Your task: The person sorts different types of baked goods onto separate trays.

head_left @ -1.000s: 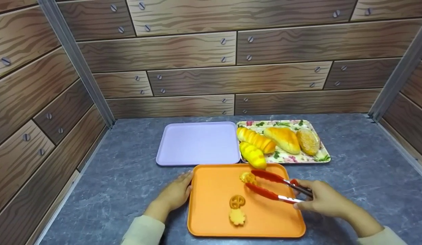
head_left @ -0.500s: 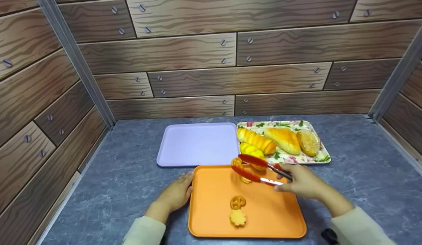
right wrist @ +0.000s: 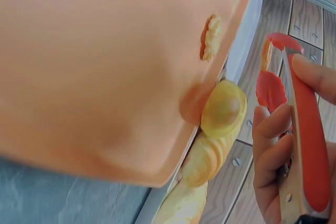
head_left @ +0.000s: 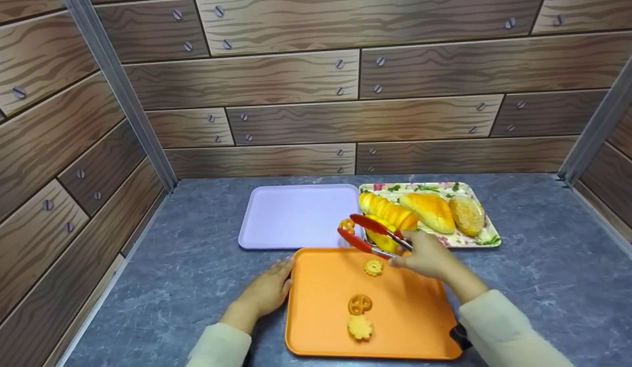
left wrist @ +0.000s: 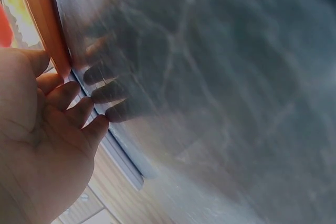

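Observation:
My right hand (head_left: pixel 427 256) grips red-tipped tongs (head_left: pixel 371 225). Between the tongs' tips is a small brown pretzel-like cookie (head_left: pixel 346 225), over the right end of the purple tray (head_left: pixel 290 214). In the right wrist view, fingers and thumb wrap the red tongs handle (right wrist: pixel 310 145). My left hand (head_left: pixel 264 290) rests at the left edge of the orange tray (head_left: pixel 316 285), its fingers fairly straight against the rim, as the left wrist view also shows. On the orange tray lie a ring-shaped yellow cookie (head_left: pixel 373 267), a pretzel-like cookie (head_left: pixel 359 304) and a flower-shaped cookie (head_left: pixel 360 328).
A floral tray (head_left: pixel 491 240) at the back right holds a long white-yellow bread (head_left: pixel 429 211), a seeded bun (head_left: pixel 467 216), a ridged roll (head_left: pixel 387 208) and a yellow roll partly behind the tongs. Wood-patterned walls (head_left: pixel 290 125) enclose the grey table (head_left: pixel 188 244).
My right hand has moved up and left with the tongs, carrying the pretzel-like cookie from the orange tray to over the purple tray. The left hand has stayed in place.

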